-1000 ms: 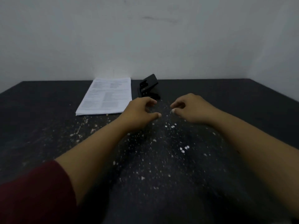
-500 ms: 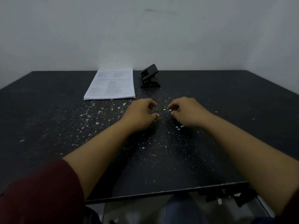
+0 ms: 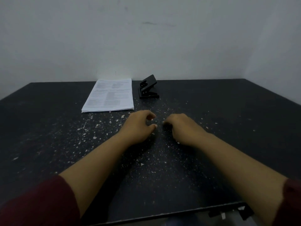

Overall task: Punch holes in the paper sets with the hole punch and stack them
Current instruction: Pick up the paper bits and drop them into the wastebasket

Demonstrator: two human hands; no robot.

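Item 1: table (image 3: pixel 228 111), dark top, speckled w/ small white paper bits across the middle; we see its near edge at bottom of view.

Item 2: paper stack (image 3: pixel 110 96), printed sheets, lying flat at far side of table, left of centre, close to the wall (image 3: pixel 146 38). Edges look squared up.

Item 3: hole punch (image 3: pixel 147 88), black, just right of the paper stack, not touching it as far as we can tell. Lever raised at an angle, base flat on table.

Item 4: our left hand (image 3: pixel 138 126), resting on table mid-surface, well nearer to us than the stack & punch. Fingers curled in loosely, thumb out; nothing held.

Item 5: our right hand (image 3: pixel 182 128), just beside the left, small gap betw. them. Fingers curled under, knuckles up; we see nothing in it, though the palm side is hidden.

Item 6: dark red sleeves (image 3: pixel 40 204), pushed up both forearms.
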